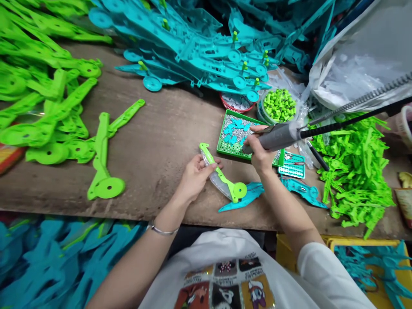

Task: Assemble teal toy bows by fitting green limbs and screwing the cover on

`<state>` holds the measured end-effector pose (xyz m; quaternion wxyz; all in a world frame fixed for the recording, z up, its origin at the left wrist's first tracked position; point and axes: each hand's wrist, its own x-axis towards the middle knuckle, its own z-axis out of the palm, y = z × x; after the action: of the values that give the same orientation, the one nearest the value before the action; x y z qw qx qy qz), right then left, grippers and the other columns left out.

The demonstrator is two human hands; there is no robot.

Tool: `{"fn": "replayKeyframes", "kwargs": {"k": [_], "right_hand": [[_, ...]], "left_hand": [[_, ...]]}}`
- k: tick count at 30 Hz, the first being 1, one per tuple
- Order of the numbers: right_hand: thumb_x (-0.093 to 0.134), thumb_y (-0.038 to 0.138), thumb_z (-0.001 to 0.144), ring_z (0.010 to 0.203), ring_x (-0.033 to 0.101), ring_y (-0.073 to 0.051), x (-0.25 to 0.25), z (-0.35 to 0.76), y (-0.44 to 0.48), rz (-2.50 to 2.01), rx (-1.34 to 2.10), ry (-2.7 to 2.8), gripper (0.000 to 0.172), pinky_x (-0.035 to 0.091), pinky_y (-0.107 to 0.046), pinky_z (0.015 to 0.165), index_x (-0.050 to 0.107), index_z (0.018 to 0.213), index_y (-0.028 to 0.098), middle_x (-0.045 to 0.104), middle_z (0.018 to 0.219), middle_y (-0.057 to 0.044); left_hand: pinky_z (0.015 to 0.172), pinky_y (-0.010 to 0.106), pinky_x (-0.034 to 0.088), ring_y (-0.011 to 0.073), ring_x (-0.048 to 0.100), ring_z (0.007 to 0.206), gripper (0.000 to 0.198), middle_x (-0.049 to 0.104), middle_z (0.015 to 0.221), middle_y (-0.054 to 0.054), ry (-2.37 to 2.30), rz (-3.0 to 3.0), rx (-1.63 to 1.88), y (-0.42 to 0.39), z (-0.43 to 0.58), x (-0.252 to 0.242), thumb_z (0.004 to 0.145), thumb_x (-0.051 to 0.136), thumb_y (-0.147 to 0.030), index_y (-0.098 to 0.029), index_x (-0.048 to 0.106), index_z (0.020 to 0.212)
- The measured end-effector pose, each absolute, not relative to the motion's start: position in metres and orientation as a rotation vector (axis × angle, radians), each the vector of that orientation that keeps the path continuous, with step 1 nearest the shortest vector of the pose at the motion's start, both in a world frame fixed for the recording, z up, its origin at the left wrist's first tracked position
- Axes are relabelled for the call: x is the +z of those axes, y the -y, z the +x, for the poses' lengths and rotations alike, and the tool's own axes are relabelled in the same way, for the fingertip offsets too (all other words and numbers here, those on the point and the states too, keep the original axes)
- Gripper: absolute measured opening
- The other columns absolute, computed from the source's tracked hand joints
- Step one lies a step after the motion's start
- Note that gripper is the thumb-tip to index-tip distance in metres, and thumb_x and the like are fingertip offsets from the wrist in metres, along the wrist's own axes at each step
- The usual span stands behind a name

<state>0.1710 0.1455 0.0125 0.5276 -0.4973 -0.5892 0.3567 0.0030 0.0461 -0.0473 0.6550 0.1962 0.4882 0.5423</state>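
Left hand [195,176] clamps lime-green plastic arm piece [222,176]; right hand [259,150] grips grey electric screwdriver [277,136] over green screw tray [225,148]. Screw pickup step; next needs tip alignment.

There is one view, taken from a camera on the person's head. It looks forward and steeply down over the chest onto the wooden bench [154,141], close enough that both forearms run up from the near edge to the left hand [195,176] and the right hand [259,154] at mid-frame. The bench fills the width; heaps of plastic parts crowd the far, left and right edges, curved by the wide lens.
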Motion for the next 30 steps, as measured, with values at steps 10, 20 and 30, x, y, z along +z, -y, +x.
{"fn": "replayKeyframes", "kwargs": {"k": [10, 20, 30], "right_hand": [[0.072, 0.050, 0.078, 0.060, 0.063, -0.016, 0.024, 0.168, -0.142, -1.177, 0.891, 1.347, 0.035, 0.058, -0.035, 0.068, 0.060, 0.097, 0.023, 0.061, 0.066, 0.002], [0.063, 0.054, 0.092, 0.063, 0.065, -0.017, 0.045, 0.157, -0.078, -0.948, 1.042, 1.583, 0.031, 0.060, -0.037, 0.070, 0.059, 0.109, 0.028, 0.061, 0.072, 0.002], [0.064, 0.051, 0.091, 0.071, 0.065, -0.018, 0.035, 0.149, -0.071, -1.035, 1.189, 1.678, 0.029, 0.061, -0.037, 0.073, 0.058, 0.102, 0.025, 0.064, 0.075, 0.000]], "left_hand": [[0.087, 0.040, 0.061, 0.0233, 0.076, 0.094, 0.056, 0.075, 0.108, 0.009, -1.117, 0.464, 1.239, -0.047, 0.004, -0.051, 0.070, 0.090, -0.040, -0.017, 0.056, 0.107], [0.081, 0.037, 0.061, 0.0245, 0.075, 0.092, 0.052, 0.076, 0.103, 0.008, -1.086, 0.524, 1.230, -0.046, 0.003, -0.047, 0.071, 0.087, -0.041, -0.016, 0.061, 0.107], [0.080, 0.035, 0.059, 0.0222, 0.074, 0.083, 0.049, 0.077, 0.095, 0.006, -1.017, 0.487, 1.278, -0.047, 0.005, -0.049, 0.068, 0.089, -0.036, -0.016, 0.062, 0.104]]}}
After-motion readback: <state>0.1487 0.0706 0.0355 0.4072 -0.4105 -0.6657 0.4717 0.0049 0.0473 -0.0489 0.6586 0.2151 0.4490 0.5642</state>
